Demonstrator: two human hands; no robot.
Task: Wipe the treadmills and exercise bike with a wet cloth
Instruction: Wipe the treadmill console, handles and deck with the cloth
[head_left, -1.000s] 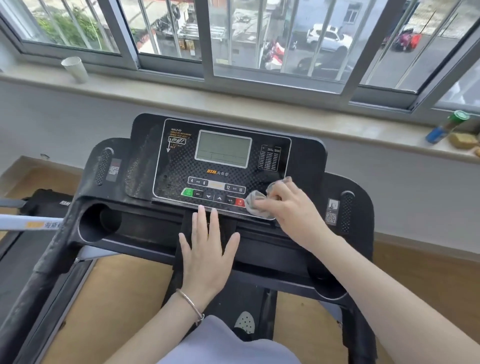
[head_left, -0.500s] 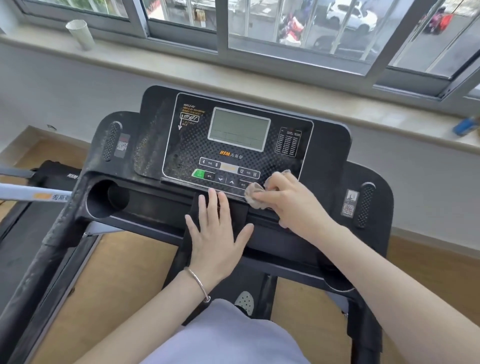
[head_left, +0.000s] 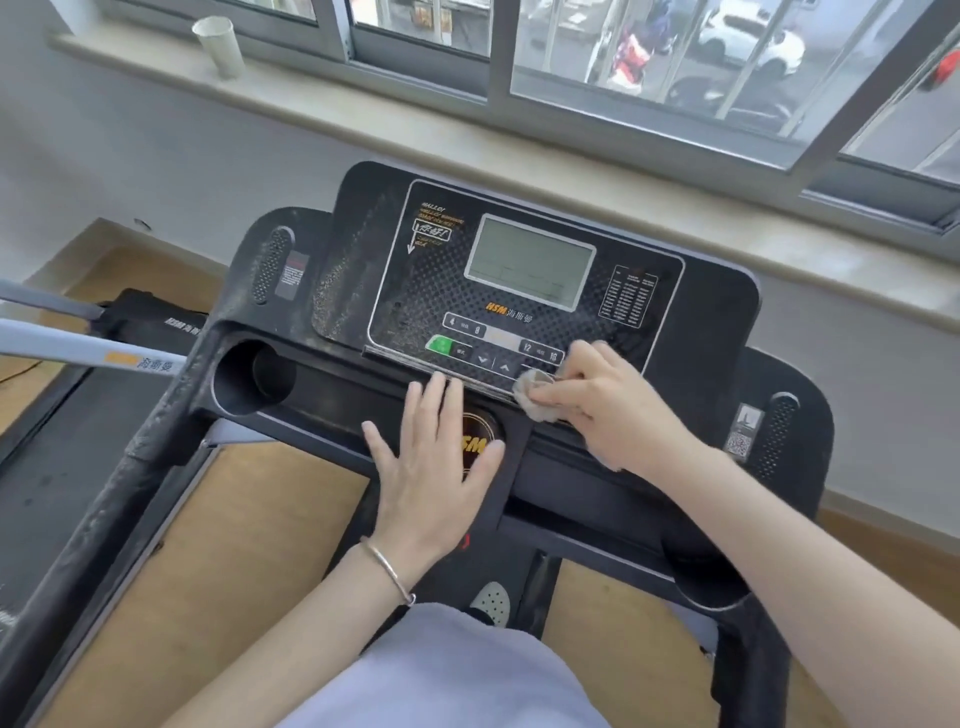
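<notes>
Black dusty treadmill console: right hand pinches small grey damp cloth at its lower edge. Left hand flat, fingers straight, at 9 o'clock. White paper cup on windowsill, 11 o'clock.

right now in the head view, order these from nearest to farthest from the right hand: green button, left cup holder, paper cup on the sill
1. green button, on the console, left of the right hand
2. left cup holder, at the console's far left
3. paper cup, up on the windowsill, far left
</notes>
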